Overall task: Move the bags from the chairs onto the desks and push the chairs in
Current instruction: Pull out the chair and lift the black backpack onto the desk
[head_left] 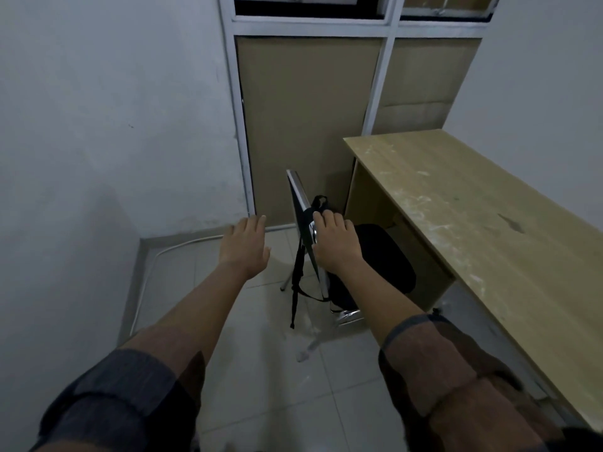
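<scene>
A black backpack (378, 256) sits on the seat of a metal-framed chair (298, 197) whose backrest faces me, beside the light wooden desk (456, 197). Black straps hang down behind the backrest. My right hand (336, 243) lies over the top of the bag at the backrest's edge, fingers curled down onto it; whether it has a firm hold is not clear. My left hand (246, 246) hovers in the air to the left of the chair, fingers spread, holding nothing.
White walls close in on the left and at the back right. A brown panelled partition (306, 109) in a white frame stands behind the chair. A raised tiled ledge (143, 275) with a white pipe runs along the left wall. The floor is pale tile.
</scene>
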